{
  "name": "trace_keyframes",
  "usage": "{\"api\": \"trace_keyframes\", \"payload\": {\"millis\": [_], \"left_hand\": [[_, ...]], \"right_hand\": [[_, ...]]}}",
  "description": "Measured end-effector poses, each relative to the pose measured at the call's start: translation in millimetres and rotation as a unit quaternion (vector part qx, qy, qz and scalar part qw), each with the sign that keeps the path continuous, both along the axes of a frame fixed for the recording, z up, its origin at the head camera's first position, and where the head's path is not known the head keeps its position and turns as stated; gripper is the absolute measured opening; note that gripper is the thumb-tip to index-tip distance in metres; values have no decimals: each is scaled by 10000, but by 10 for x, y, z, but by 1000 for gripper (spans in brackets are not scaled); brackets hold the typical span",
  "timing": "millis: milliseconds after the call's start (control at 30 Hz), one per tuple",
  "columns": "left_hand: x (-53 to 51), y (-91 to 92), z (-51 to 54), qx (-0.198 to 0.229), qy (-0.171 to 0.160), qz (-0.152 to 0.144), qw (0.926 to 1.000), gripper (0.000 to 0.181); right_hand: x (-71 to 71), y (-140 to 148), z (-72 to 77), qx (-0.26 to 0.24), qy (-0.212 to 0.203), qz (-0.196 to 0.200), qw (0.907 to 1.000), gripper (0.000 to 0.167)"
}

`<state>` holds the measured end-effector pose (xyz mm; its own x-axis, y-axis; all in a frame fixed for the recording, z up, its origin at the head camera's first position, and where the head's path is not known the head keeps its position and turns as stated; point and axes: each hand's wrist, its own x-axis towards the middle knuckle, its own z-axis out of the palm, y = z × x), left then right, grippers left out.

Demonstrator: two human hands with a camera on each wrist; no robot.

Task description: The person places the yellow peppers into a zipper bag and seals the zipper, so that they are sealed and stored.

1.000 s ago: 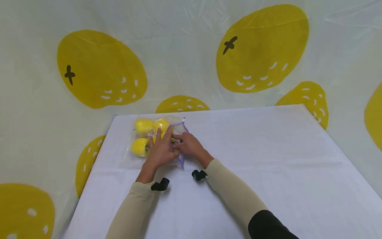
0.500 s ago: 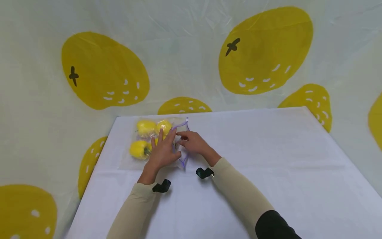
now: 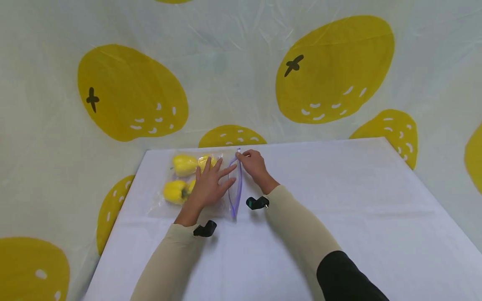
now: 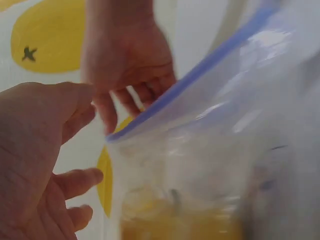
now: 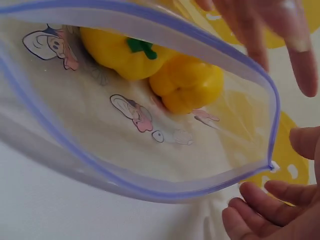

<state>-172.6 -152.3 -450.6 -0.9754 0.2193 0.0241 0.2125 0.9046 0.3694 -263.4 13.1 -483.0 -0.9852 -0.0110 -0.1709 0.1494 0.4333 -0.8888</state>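
Observation:
A clear zip bag (image 3: 160, 205) with a purple zip edge (image 3: 239, 194) lies on the table, holding several yellow bell peppers (image 3: 184, 165). My left hand (image 3: 208, 184) rests over the bag with its fingers spread, partly covering the peppers. At the far end of the zip edge is my right hand (image 3: 256, 165). In the right wrist view the bag mouth gapes, two peppers (image 5: 186, 84) show inside, and a small white slider (image 5: 274, 166) sits at the corner. There the right thumb and fingers (image 5: 267, 205) stand apart around that corner without pinching it.
A white cloth covers the table (image 3: 339, 200), which stretches right of the bag. Behind it hangs a pale sheet (image 3: 233, 75) printed with large yellow fruit. Dark wrist cameras (image 3: 205, 229) sit on both forearms.
My right hand has left the middle of the bag mouth and moved to the far end of the zip. My left hand's fingers have spread wider, and more of the zip edge shows.

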Motion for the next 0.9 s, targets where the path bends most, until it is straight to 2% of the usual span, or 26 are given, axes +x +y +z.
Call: {"api": "trace_keyframes", "payload": {"millis": [100,233,333,500,600,700,900], "left_hand": [[-177,-42,78,386,97,-63,9992,51],[-475,-75,120,751,141,-72,9970,52],[-680,-63,97,864,94,2,9962,50],[-958,19,-23,826,-50,-47,9966,48],[-1049,66,-98,782,-191,-139,9967,46],[-1086,90,-152,920,-317,-80,9952,42],[-1156,97,-227,1774,-169,214,9838,26]], "right_hand": [[-50,-26,-15,-177,-272,131,9994,57],[-116,-46,-61,-268,-216,277,9990,41],[-181,-42,-124,-102,96,333,9993,29],[-269,-31,-205,-47,518,293,9982,26],[-293,-37,-233,-340,476,352,9977,25],[-298,-42,-241,-683,342,432,9961,24],[-266,-32,-177,-1070,279,458,9928,24]]}}
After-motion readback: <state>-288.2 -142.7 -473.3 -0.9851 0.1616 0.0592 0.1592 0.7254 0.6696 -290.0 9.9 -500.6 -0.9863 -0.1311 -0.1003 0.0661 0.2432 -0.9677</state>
